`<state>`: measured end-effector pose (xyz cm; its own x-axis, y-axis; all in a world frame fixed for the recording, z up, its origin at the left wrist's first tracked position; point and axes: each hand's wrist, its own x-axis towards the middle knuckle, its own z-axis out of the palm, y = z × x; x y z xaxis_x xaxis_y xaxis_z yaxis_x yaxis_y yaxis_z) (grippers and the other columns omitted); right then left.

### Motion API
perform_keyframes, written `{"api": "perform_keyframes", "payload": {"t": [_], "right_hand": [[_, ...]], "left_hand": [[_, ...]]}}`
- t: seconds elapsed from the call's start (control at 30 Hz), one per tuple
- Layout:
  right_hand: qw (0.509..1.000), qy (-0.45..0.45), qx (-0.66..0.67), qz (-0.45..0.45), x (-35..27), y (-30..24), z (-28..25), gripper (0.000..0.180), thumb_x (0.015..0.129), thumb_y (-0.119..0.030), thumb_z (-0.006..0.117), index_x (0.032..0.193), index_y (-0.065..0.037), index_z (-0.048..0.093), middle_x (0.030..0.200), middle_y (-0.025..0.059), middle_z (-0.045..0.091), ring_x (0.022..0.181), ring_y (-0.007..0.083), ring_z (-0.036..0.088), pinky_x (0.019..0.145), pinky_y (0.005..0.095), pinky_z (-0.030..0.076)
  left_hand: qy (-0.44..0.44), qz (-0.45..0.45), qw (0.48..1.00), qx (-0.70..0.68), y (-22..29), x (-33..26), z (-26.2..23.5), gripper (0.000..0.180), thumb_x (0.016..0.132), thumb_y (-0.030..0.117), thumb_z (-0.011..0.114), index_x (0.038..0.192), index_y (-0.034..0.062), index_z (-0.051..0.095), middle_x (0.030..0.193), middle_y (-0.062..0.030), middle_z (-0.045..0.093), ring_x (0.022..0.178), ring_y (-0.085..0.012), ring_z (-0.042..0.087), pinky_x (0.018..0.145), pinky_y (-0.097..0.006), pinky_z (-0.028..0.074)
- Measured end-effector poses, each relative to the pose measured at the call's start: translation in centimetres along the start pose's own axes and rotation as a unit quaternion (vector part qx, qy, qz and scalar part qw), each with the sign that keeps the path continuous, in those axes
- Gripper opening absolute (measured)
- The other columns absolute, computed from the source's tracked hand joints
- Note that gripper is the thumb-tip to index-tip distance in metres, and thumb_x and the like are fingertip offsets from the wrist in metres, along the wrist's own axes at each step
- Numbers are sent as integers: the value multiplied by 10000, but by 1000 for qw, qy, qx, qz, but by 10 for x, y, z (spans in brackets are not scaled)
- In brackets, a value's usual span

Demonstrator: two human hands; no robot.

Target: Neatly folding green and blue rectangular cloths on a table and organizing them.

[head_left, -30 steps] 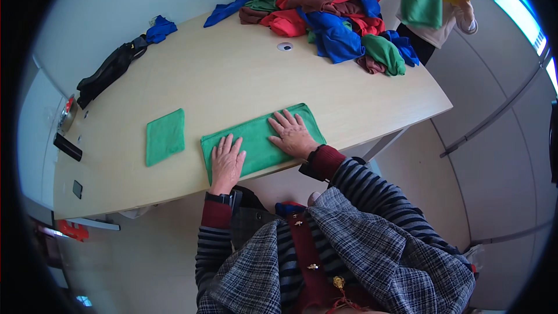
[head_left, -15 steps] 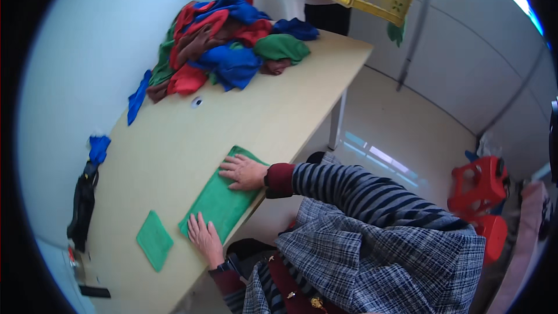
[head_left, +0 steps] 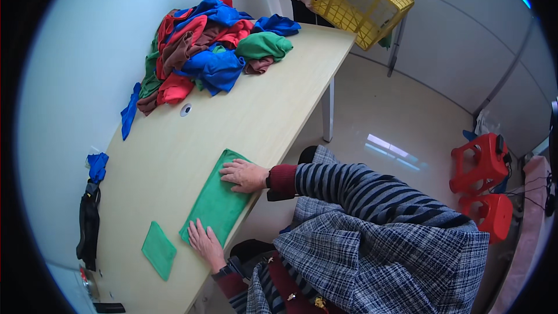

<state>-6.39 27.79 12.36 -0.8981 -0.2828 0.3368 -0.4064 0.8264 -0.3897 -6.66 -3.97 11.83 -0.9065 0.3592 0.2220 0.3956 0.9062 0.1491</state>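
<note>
A green cloth [head_left: 216, 206], folded into a long rectangle, lies along the near edge of the table. My right hand [head_left: 244, 175] rests flat on its far part with the fingers stretched out. On the nearer end, my left hand [head_left: 206, 245] presses down with spread fingers, its wrist beyond the table edge. Neither hand grips anything. Left of the long cloth, apart from it, is a smaller green cloth [head_left: 158, 251] folded into a diamond-like shape.
Crumpled blue, red, brown and green cloths [head_left: 200, 52] form a heap at the table's [head_left: 232, 122] far end. Behind it, a person holds a yellow plastic crate [head_left: 360, 9]. Red stools [head_left: 479, 163] stand on the floor at right. A black folded umbrella [head_left: 88, 227] lies along the left edge.
The other person has tilted and lowered the yellow crate toward the table's far corner. My view has shifted slightly. Both my hands stay flat on the green cloth.
</note>
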Motion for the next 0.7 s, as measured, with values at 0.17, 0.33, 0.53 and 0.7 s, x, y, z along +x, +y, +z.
{"api": "perform_keyframes", "payload": {"t": [0.17, 0.33, 0.53, 0.7], "right_hand": [[999, 42, -27, -11, -4, -1, 4, 477, 908, -345, 641, 1305, -81, 613, 1449, 106, 531, 1415, 297, 407, 1175, 458, 301], [997, 60, -51, -7, -6, -3, 1, 442, 924, -337, 622, 1285, -82, 618, 1430, 100, 545, 1407, 289, 415, 1170, 452, 305], [996, 65, -56, -7, -6, -6, -1, 428, 926, -329, 618, 1275, -82, 621, 1411, 98, 559, 1395, 284, 424, 1167, 447, 311], [997, 58, -47, -9, -5, -10, -3, 422, 928, -322, 613, 1271, -75, 621, 1420, 98, 547, 1388, 284, 427, 1169, 451, 309]], "left_hand": [[1, 5, 1000, 3, 1, 0, 2, 504, 1055, 324, 433, 1490, 70, 449, 1582, -150, 385, 1470, -336, 326, 1198, -491, 246], [1, 12, 1000, 4, 2, 4, 5, 502, 1059, 323, 428, 1491, 70, 450, 1579, -149, 390, 1470, -334, 328, 1196, -492, 249], [9, 15, 1000, 2, 0, 4, 7, 502, 1061, 324, 424, 1491, 67, 449, 1575, -153, 394, 1462, -335, 337, 1196, -492, 245], [22, 14, 1000, -9, -2, 2, 8, 507, 1046, 318, 442, 1484, 62, 454, 1572, -160, 393, 1454, -348, 341, 1199, -494, 240]]}}
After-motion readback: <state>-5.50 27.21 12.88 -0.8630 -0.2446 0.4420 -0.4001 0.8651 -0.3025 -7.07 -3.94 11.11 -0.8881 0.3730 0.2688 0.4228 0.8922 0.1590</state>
